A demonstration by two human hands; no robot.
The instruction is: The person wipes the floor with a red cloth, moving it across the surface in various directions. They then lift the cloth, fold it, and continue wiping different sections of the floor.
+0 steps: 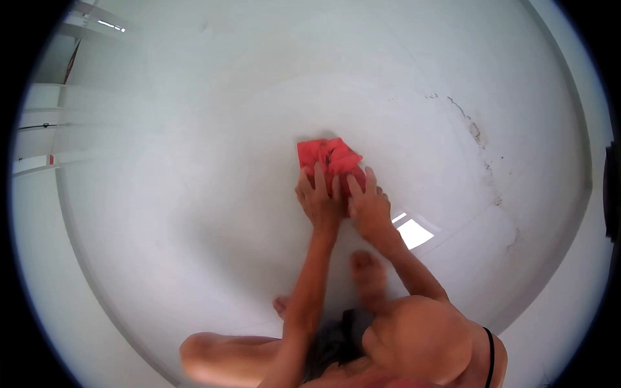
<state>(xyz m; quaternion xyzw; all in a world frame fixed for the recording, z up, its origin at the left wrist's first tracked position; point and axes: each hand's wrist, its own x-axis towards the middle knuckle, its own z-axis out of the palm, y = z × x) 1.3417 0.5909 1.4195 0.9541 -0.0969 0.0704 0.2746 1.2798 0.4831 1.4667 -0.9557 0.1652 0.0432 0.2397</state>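
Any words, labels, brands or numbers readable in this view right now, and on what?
None readable.
The red cloth under the left hand and right hand shows no print.
The white floor bears only dark stains.
A red mark on the shelving is too blurred to read.

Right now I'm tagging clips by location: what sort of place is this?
Probably an indoor room: a bare white floor with a red cloth pressed on it, a patch of daylight, white shelving at the edge.
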